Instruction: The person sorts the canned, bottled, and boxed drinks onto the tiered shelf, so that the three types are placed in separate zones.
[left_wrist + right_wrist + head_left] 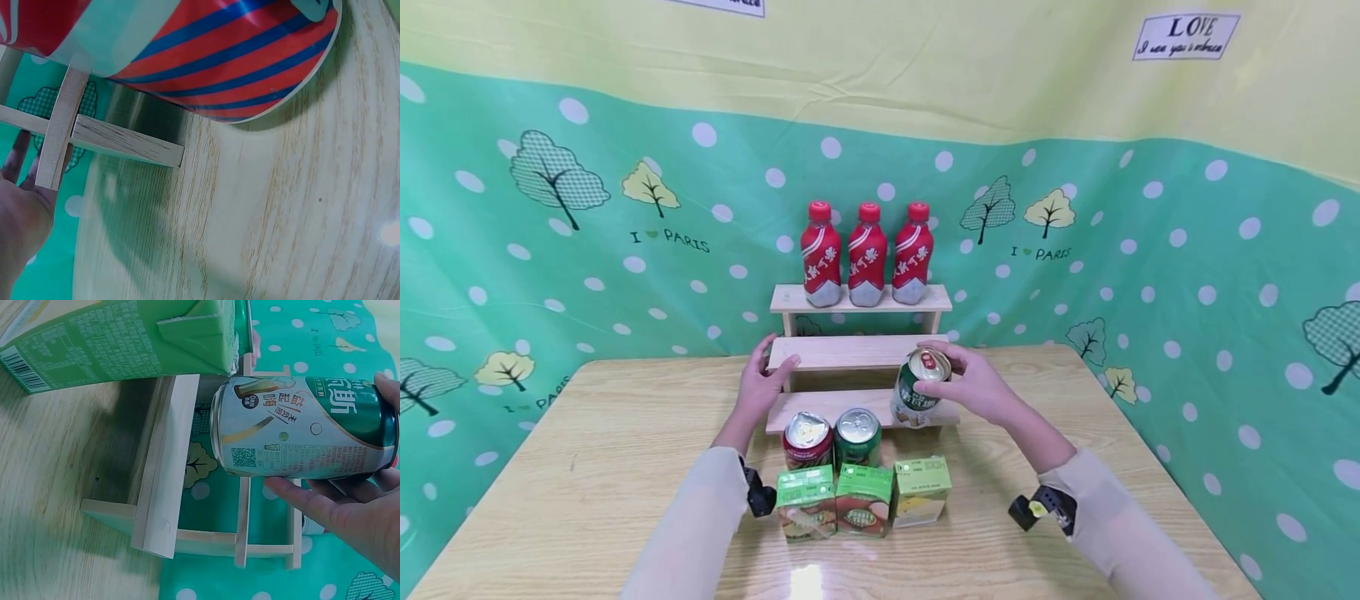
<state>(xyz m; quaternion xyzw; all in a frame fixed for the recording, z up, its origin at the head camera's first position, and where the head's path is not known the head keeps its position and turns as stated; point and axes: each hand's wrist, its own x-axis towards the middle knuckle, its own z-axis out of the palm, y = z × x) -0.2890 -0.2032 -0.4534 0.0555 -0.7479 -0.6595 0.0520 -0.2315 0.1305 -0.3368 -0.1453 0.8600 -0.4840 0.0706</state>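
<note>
Gripping hand, head view: the right hand [977, 387] holds a green-and-white can [917, 407] near its top, thumb and fingers round it; the can is at the right end of the lowest board of a wooden rack [842, 352]; whether its base touches that board, I cannot tell
Left end of the rack, head view: the left hand [758, 383] grips the middle board, thumb on top, fingers round the outer edge
Top board, head view: three red bottles [867, 258] stand upright in a row
Table, head view: in front of the rack stand a red can [807, 442] and, just beside it, a green can [857, 437]; nearer the person, three juice boxes [865, 500] stand side by side on the table [587, 467]; a green cloth [737, 208] with dots and trees hangs behind
Red side, left wrist view: the striped, curved side of a can fills the top; the left hand shows at the left edge, its fingers partly hidden behind the rack's wood
Printed label, right wrist view: the right hand's fingers wrap the upper part of the held can; one juice box shows close by, upper left
</note>
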